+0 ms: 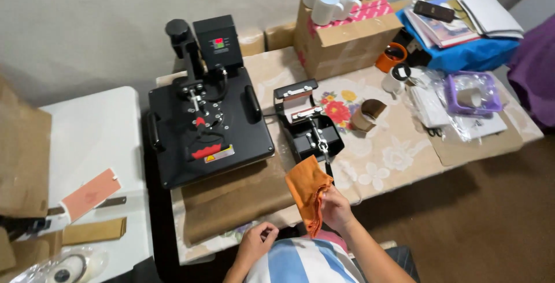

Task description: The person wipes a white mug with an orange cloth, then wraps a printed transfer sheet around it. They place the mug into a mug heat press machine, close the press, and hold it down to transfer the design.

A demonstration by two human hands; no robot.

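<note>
My right hand holds up an orange cloth by its edge, in front of the table's near edge. The cloth hangs folded, just below a small black mug press. My left hand is low by my striped shirt, fingers curled with nothing in them, near the brown sheet that lies under a large black flat heat press. The heat press is closed, its handle pointing toward me.
A cardboard box with white mugs on top stands at the back. Right of the mug press are a brown tape roll, an orange mug, a purple container and books on blue cloth. A white side table holds paper pieces at left.
</note>
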